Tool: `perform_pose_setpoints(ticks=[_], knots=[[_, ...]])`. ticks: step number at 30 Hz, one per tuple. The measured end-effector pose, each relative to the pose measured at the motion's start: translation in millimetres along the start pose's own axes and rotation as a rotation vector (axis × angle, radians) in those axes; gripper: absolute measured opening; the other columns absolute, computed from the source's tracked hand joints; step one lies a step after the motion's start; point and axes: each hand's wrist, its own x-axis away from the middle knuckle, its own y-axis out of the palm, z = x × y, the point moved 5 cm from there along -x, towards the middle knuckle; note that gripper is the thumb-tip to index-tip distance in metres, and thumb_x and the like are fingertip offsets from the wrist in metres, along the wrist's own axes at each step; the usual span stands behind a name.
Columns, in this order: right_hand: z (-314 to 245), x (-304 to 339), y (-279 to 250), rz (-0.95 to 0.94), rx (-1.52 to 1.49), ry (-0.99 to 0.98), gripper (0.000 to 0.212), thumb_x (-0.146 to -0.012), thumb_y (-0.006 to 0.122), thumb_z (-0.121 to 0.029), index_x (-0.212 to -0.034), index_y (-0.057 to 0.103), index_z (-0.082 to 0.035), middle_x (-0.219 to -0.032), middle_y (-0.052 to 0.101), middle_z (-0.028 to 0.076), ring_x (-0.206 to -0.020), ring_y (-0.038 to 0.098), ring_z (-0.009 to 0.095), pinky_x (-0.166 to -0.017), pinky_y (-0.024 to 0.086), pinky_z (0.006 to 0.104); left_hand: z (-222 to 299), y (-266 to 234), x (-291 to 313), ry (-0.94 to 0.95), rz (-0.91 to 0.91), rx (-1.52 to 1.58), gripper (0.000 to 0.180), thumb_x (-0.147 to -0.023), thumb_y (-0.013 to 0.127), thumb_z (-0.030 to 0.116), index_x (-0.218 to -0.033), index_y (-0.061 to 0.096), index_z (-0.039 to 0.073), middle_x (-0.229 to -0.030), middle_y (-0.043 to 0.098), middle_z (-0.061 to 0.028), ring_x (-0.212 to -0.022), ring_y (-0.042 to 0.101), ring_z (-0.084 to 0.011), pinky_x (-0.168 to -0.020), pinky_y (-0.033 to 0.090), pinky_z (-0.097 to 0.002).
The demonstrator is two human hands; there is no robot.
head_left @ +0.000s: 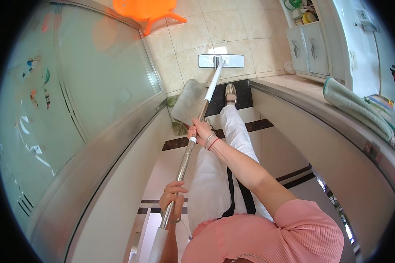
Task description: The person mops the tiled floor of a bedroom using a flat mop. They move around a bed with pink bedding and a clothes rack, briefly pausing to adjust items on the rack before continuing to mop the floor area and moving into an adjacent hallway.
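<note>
A flat mop with a long white and silver pole (pixel 185 163) slants from my body toward the tiled floor. Its white rectangular head (pixel 233 61) lies flat on the beige tiles beyond the dark doorway sill. My right hand (pixel 201 131), with bracelets at the wrist, is closed round the middle of the pole. Lower down, nearer my body, my left hand (pixel 173 200) grips the pole by its upper part. A grey mat (pixel 189 103) lies left of the pole, partly over a green patterned piece (pixel 179 128). My shoe (pixel 231 93) stands on the dark sill.
An orange plastic stool (pixel 147 9) stands on the far tiles. At left is a frosted glass door (pixel 105 65) in a metal frame. White cabinets (pixel 309 49) line the far right, and a folded towel (pixel 357 105) lies nearer. Door frame walls run along both sides.
</note>
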Motion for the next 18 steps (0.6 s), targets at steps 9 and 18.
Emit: perform_pose_setpoints(ticks=[9, 18], knots=[[-181, -60, 83, -0.106, -0.055, -0.025, 0.023, -0.089, 0.046, -0.018, -0.071, 0.034, -0.01, -0.053, 0.033, -0.001, -0.042, 0.036, 0.012, -0.041, 0.036, 0.0305, 16, 60, -182, 0.11, -0.11, -0.048, 0.019, -0.077, 0.053, -0.007, -0.065, 0.042, 0.004, -0.075, 0.059, -0.0111, -0.091, 0.057, -0.0294, -0.079, 0.045, -0.0381], [-453, -139, 211, -0.278, 0.229, -0.32, 0.037, -0.091, 0.037, -0.017, -0.056, 0.039, -0.007, -0.047, 0.044, 0.011, -0.048, 0.047, 0.025, -0.052, 0.044, 0.0383, 7, 153, -430, 0.308, -0.007, 0.026, 0.015, -0.081, 0.052, -0.004, -0.069, 0.045, 0.003, -0.077, 0.056, -0.0088, -0.092, 0.056, -0.0251, -0.088, 0.04, -0.0404]])
